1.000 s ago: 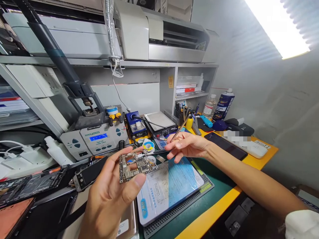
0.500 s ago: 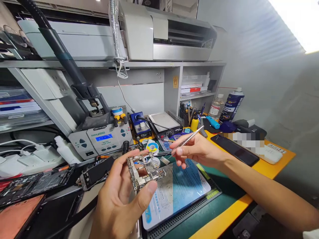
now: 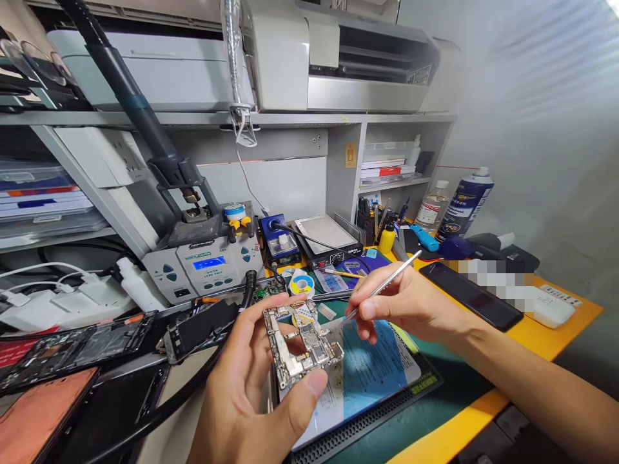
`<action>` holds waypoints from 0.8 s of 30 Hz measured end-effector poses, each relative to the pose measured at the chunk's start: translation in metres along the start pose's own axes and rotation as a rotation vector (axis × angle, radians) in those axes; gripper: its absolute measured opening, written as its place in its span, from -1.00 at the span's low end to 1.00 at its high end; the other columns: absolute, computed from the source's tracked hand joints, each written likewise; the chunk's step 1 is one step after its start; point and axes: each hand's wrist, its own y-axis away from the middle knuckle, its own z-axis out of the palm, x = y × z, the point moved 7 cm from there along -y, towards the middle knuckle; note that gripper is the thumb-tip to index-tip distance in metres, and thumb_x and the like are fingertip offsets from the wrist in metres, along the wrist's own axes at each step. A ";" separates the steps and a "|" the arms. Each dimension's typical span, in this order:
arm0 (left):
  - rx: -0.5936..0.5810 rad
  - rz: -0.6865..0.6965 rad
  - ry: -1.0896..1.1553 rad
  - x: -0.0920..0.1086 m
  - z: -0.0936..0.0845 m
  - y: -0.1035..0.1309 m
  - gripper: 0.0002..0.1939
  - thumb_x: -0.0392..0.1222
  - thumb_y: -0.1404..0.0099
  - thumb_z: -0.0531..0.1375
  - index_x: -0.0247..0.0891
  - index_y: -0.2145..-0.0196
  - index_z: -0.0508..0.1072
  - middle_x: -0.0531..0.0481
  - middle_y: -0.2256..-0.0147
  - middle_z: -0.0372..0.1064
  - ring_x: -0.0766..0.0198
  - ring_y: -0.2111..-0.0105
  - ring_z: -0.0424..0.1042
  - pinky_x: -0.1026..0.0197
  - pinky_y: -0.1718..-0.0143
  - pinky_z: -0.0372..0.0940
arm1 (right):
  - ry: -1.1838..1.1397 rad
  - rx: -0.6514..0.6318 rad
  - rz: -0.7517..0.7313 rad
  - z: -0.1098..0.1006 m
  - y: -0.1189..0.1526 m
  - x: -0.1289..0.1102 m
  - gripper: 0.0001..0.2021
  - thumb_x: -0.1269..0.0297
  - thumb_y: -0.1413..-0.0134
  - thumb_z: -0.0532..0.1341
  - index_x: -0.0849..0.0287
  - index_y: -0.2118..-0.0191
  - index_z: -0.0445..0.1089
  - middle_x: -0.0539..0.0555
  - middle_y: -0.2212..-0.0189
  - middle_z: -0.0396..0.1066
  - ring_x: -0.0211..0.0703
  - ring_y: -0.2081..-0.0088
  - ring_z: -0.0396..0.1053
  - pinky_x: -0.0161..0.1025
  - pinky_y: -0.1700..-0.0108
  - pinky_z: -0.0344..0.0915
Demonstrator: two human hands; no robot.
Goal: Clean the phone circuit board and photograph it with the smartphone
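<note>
Above blue-white box (image 3: 372, 380): hands (image 3: 261, 386) clamped on circuit board (image 3: 304, 341), metal tool (image 3: 387, 283) | board flat, cut-out, chip-studded

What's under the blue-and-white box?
A dark perforated pad shows past the near and right edges of the box, over a green mat. The box covers everything else beneath; the left hand hides its near-left part.

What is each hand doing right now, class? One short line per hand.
Left hand: closed on a circuit board, held at its edges.
Right hand: closed on a slim metal tool, pinched in the fingers.
</note>
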 end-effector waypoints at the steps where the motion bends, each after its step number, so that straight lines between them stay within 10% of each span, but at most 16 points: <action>1: -0.003 -0.005 0.007 -0.001 0.000 0.000 -0.23 -0.02 -0.03 0.50 -0.04 -0.17 0.36 0.04 0.09 0.58 0.13 -0.19 0.52 0.41 -0.04 0.45 | 0.000 -0.003 0.000 0.001 0.000 0.000 -0.86 0.34 0.05 0.62 0.17 0.33 0.73 0.10 0.49 0.64 -0.15 0.48 0.63 -0.33 0.47 0.58; 12: -0.026 0.012 -0.021 0.001 0.003 0.003 -0.24 -0.03 -0.04 0.48 -0.03 -0.17 0.34 0.09 0.21 0.46 0.18 -0.08 0.52 0.42 0.09 0.42 | 0.025 -0.017 0.010 0.003 0.004 0.000 -0.89 0.37 0.01 0.60 0.16 0.32 0.74 0.13 0.48 0.65 -0.14 0.47 0.63 -0.32 0.44 0.60; 24: 0.028 0.035 -0.017 0.001 0.006 0.009 -0.23 -0.04 -0.02 0.47 -0.04 -0.18 0.37 -0.02 -0.17 0.47 0.20 -0.05 0.55 0.40 0.08 0.45 | 0.074 0.005 -0.017 0.007 0.006 -0.004 -0.90 0.33 0.00 0.59 0.15 0.32 0.74 0.12 0.51 0.63 -0.18 0.53 0.59 -0.31 0.46 0.58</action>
